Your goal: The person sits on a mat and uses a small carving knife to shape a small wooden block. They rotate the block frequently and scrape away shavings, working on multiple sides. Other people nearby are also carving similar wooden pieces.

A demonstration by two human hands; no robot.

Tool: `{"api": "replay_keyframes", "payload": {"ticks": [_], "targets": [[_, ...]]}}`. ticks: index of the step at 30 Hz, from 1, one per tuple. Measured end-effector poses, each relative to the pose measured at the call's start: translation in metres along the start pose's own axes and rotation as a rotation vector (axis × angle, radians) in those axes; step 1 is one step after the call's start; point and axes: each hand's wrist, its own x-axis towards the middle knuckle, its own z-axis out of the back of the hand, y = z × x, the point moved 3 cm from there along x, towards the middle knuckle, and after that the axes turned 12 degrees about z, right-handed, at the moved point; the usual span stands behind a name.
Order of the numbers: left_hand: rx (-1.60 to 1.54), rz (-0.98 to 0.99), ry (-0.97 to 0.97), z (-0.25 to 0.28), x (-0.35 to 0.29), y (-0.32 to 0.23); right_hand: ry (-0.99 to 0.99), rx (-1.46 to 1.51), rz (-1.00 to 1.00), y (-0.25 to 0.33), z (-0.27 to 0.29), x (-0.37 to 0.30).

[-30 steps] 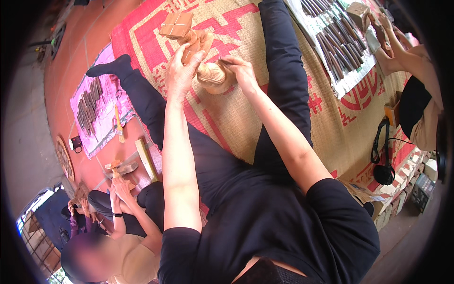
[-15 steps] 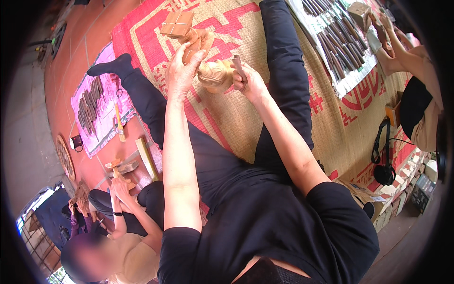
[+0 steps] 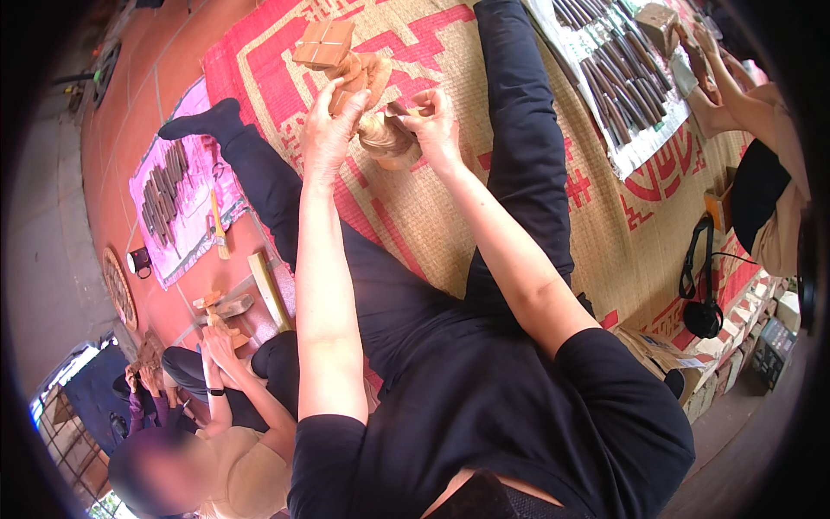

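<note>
I sit on a woven red and tan mat (image 3: 450, 216) with my legs in black trousers spread apart. Between my hands is a pale rounded wooden carving (image 3: 389, 138). My left hand (image 3: 327, 130) grips its left side, near a brown wooden piece (image 3: 367, 73). My right hand (image 3: 430, 121) is closed on the carving's right side, with a small dark tool showing at the fingers; I cannot tell what it is. A square reddish wooden block (image 3: 323, 43) lies just beyond on the mat.
Several dark chisels lie on a white sheet (image 3: 618, 86) at the far right, and more on a pink cloth (image 3: 177, 203) at the left. One person (image 3: 216, 406) sits at lower left holding wood, another (image 3: 761, 130) at the right. Headphones (image 3: 702, 294) lie on the mat.
My hands have turned the carving and lifted it a little; my right hand has shifted from its top to its right side. The person at the right has moved a hand.
</note>
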Motion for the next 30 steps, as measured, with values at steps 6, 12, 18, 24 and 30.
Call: {"api": "replay_keyframes", "payload": {"ticks": [6, 12, 18, 24, 30], "targets": [[0.074, 0.018, -0.015, -0.001, 0.002, 0.002, -0.014, -0.234, 0.22, 0.023, -0.003, -0.007], [0.088, -0.021, -0.027, -0.005, 0.005, 0.008, 0.095, -0.271, 0.311, 0.005, -0.002, -0.014], [0.079, -0.014, -0.023, -0.005, 0.005, 0.009, 0.128, -0.15, 0.388, 0.019, -0.002, -0.028], [0.102, -0.032, -0.024, -0.006, 0.006, 0.011, 0.234, -0.052, 0.221, 0.009, 0.004, -0.019], [0.159, -0.055, -0.057, -0.009, -0.002, 0.0, 0.176, -0.092, 0.262, 0.017, 0.014, -0.022]]}}
